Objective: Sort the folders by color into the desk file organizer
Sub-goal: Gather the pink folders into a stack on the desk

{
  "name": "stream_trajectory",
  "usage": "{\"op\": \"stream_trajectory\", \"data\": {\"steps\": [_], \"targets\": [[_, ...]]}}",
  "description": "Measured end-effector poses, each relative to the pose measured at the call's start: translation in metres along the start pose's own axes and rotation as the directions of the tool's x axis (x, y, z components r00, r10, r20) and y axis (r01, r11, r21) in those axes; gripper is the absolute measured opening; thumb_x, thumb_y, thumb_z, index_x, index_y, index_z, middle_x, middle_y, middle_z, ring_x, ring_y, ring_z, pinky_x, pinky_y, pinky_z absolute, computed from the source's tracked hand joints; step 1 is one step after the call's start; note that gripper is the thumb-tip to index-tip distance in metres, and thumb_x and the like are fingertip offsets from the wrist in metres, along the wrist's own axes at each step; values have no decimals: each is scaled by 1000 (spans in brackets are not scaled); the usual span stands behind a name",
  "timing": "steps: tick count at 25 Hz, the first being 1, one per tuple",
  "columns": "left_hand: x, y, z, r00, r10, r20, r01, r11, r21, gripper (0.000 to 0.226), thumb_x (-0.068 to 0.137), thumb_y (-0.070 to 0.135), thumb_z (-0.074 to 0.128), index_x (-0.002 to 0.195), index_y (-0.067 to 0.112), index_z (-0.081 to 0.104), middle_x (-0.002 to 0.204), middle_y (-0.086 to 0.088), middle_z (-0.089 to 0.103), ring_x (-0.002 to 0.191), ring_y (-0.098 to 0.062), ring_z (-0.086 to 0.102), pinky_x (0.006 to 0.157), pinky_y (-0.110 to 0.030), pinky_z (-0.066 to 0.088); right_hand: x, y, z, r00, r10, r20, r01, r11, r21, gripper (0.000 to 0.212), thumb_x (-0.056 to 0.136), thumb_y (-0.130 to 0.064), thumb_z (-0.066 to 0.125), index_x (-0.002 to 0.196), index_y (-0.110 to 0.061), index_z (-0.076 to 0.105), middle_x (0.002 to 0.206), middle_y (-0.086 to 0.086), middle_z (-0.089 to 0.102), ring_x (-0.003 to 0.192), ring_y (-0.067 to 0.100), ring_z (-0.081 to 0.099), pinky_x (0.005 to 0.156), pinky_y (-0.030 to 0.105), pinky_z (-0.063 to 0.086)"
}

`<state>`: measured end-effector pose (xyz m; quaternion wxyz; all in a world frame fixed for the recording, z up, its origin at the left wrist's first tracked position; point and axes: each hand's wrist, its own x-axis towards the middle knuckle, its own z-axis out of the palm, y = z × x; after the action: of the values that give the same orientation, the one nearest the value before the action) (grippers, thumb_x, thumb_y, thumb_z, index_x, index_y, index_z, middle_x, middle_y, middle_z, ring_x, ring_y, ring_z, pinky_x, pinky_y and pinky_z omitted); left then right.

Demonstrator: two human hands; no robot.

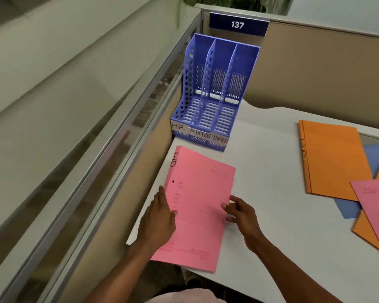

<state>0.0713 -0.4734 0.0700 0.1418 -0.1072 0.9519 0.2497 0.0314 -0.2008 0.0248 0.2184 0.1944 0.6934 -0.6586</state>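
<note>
While both hands (160, 217) (241, 212) grip the pink folder (197, 206), the blue three-slot organizer (245, 60) stands just beyond.

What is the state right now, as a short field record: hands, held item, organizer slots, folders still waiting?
left hand: grips the left edge of the held pink folder
right hand: pinches the same folder's right edge
organizer: three slots, front labels HR, ADMIN, FINANC; no folders in any slot
waiting: orange folder, blue folder, second pink folder, overlapping at the right of the desk
</note>
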Motion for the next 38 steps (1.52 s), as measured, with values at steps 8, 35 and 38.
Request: {"op": "stream_trajectory", "data": {"steps": [8, 35, 38], "targets": [[47, -44, 7, 990, -102, 94, 117, 979, -166, 67, 91, 16, 74, 143, 12, 31, 135, -8, 55, 121, -29, 61, 93, -41, 58, 9, 9, 42, 999, -35, -8, 31, 953, -302, 50, 88, -35, 85, 132, -25, 65, 108, -8, 75, 101, 16, 71, 96, 40, 60], [51, 74, 81, 937, 348, 12, -347, 930, 123, 68, 85, 22, 80, 141, 6, 45, 141, -16, 52, 129, -36, 50, 104, -51, 49, -81, 78, -93, 906, 107, -409, -191, 966, -171, 46, 86, -33, 83, 128, -31, 64, 105, -5, 73, 97, 15, 73, 93, 48, 63], [37, 123, 118, 894, 444, 66, -449, 885, 123, 68, 85, 22, 79, 141, 4, 46, 141, -16, 52, 131, -35, 49, 108, -49, 48, -103, 93, -141, 869, 100, -485, -182, 975, -124, 40, 90, -33, 81, 126, -34, 64, 102, -7, 75, 95, 13, 74, 91, 47, 64]]}}
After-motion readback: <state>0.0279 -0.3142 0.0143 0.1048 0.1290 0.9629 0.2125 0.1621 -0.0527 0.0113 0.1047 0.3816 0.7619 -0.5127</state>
